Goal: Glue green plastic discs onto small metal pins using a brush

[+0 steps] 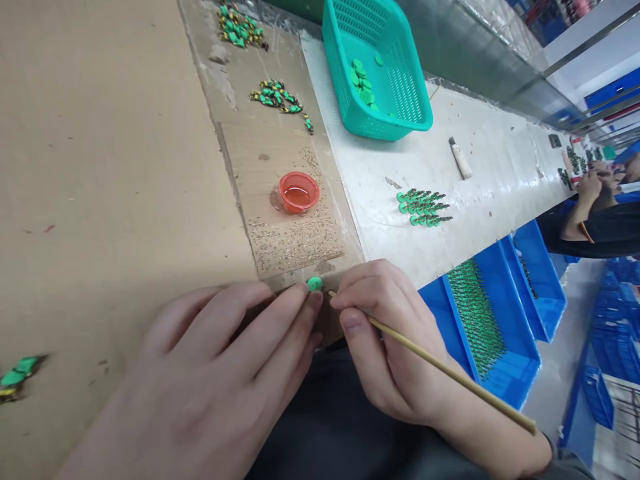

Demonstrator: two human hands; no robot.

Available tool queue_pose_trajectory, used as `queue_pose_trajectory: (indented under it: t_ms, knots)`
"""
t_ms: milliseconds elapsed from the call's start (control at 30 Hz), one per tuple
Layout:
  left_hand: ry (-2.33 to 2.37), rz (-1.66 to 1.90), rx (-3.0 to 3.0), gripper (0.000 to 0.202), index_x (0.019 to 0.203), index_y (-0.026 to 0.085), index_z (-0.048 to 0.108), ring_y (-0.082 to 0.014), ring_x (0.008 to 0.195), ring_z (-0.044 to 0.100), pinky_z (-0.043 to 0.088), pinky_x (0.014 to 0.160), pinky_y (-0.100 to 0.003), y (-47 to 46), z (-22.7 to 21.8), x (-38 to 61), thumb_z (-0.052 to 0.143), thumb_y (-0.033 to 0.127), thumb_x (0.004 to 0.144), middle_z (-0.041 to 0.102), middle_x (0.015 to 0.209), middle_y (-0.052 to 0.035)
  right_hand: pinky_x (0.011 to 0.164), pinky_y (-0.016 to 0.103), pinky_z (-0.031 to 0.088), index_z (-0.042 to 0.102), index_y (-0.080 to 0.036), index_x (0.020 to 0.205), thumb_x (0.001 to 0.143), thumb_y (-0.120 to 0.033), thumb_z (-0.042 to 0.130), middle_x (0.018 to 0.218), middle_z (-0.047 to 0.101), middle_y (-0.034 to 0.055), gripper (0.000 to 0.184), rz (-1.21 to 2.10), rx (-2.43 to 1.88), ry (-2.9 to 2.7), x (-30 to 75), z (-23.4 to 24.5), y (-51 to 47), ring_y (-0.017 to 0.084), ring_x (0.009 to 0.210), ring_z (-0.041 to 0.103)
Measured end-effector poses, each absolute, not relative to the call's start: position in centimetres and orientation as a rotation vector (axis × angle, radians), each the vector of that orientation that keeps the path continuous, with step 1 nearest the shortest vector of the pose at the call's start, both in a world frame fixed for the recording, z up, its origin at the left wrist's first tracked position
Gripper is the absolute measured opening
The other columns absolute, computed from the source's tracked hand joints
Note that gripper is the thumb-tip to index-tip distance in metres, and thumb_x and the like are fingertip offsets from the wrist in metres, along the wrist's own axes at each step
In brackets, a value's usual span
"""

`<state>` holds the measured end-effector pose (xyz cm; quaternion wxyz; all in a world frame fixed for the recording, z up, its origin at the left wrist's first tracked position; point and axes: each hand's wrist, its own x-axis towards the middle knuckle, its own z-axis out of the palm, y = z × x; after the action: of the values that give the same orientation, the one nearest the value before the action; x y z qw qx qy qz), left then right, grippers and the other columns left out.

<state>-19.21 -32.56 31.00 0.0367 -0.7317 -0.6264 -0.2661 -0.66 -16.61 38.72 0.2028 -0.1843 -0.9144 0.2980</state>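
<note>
A small round green disc (314,284) is pinched at the fingertips of my left hand (235,367), low over the table's near edge. My right hand (387,327) grips a thin wooden stick (453,375) like a pen, its tip pointing at the disc with a small gap between. Just beyond my hands, a red dish (299,193) of clear amber liquid stands on a board (280,160) dotted with tiny brown specks. Small green, yellow and dark pieces (276,95) lie in piles past the dish. Another such piece (20,371) lies at far left.
A teal basket (345,110) holds loose green discs (363,85). Rows of assembled green-disc pieces (424,207) and a white tube (460,159) lie on the white surface. Blue bins (517,357) stand below at right. Another person's arm (580,207) reaches over the far table end.
</note>
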Motion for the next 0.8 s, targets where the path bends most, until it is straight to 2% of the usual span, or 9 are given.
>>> queue_pose_trajectory:
  t_ms: [167, 300, 433, 500, 600, 667, 733, 800]
  knots:
    - [-1.872, -0.833, -2.204, 0.029, 0.131, 0.024, 0.077, -0.0315, 0.119, 0.068, 0.049, 0.096, -0.053, -31.4, 32.1, -18.8, 0.056, 0.019, 0.113, 0.081, 0.142, -0.0037, 0.096, 0.035, 0.063, 0.066, -0.015, 0.122, 0.109, -0.005, 0.059, 0.112, 0.073, 0.0083, 0.018, 0.907, -0.51, -2.465, -0.1, 38.7, -16.9, 0.018, 0.108, 0.071]
    - [-1.874, -0.897, -2.133, 0.027, 0.138, 0.016, 0.073, -0.0285, 0.11, 0.07, 0.049, 0.094, -0.049, -30.4, 32.6, -18.5, 0.064, 0.022, 0.113, 0.085, 0.125, -0.0059, 0.096, 0.036, 0.062, 0.07, -0.018, 0.122, 0.109, -0.008, 0.059, 0.112, 0.074, 0.0056, 0.02, 0.952, -0.569, -2.285, 0.8, 38.7, -16.7, 0.018, 0.108, 0.072]
    - [-1.86, -0.842, -2.173, 0.03, 0.14, 0.02, 0.072, -0.0298, 0.113, 0.073, 0.049, 0.095, -0.05, -30.0, 33.0, -18.8, 0.06, 0.03, 0.115, 0.085, 0.131, -0.005, 0.096, 0.041, 0.062, 0.078, -0.024, 0.121, 0.113, -0.016, 0.058, 0.111, 0.078, 0.0047, 0.023, 0.884, -0.628, -2.142, 1.8, 37.7, -15.9, 0.022, 0.107, 0.075]
    - [-1.926, -0.785, -2.205, 0.027, 0.135, 0.024, 0.074, -0.0307, 0.113, 0.073, 0.049, 0.094, -0.05, -30.0, 34.0, -18.6, 0.058, 0.031, 0.115, 0.084, 0.133, -0.0047, 0.094, 0.042, 0.062, 0.079, -0.025, 0.12, 0.115, -0.019, 0.058, 0.109, 0.079, 0.0047, 0.023, 0.892, -0.633, -2.104, 2.3, 37.1, -15.6, 0.023, 0.104, 0.075]
    - [-2.183, -0.757, -2.224, 0.014, 0.115, 0.022, 0.076, -0.0314, 0.108, 0.073, 0.049, 0.09, -0.05, -29.8, 36.3, -17.2, 0.064, 0.024, 0.11, 0.084, 0.123, -0.0081, 0.091, 0.04, 0.062, 0.079, -0.025, 0.119, 0.115, -0.02, 0.059, 0.107, 0.08, 0.0061, 0.021, 0.874, -0.647, -2.113, 3.1, 36.4, -15.7, 0.024, 0.1, 0.076]
    - [-2.275, -0.639, -2.191, 0.014, 0.102, 0.023, 0.074, -0.0292, 0.107, 0.073, 0.051, 0.091, -0.049, -29.0, 37.2, -16.2, 0.063, 0.026, 0.112, 0.082, 0.113, -0.0069, 0.091, 0.039, 0.063, 0.081, -0.025, 0.117, 0.114, -0.021, 0.063, 0.105, 0.08, 0.0057, 0.019, 0.858, -0.66, -2.112, 3.7, 35.9, -16.0, 0.023, 0.099, 0.076]
    - [-2.355, -0.527, -2.135, 0.017, 0.098, 0.022, 0.072, -0.0281, 0.106, 0.073, 0.053, 0.09, -0.047, -27.9, 37.5, -15.4, 0.063, 0.026, 0.112, 0.079, 0.101, -0.0062, 0.092, 0.035, 0.062, 0.081, -0.026, 0.117, 0.114, -0.022, 0.063, 0.106, 0.081, 0.0045, 0.018, 0.887, -0.653, -2.113, 4.3, 35.4, -16.3, 0.021, 0.1, 0.077]
    - [-2.424, -0.469, -2.074, 0.018, 0.101, 0.021, 0.073, -0.0264, 0.107, 0.073, 0.056, 0.092, -0.045, -26.9, 37.4, -14.9, 0.06, 0.025, 0.113, 0.077, 0.099, -0.0057, 0.091, 0.033, 0.062, 0.081, -0.027, 0.115, 0.114, -0.025, 0.064, 0.107, 0.082, 0.0038, 0.018, 0.878, -0.645, -2.124, 5.0, 35.2, -16.7, 0.02, 0.099, 0.078]
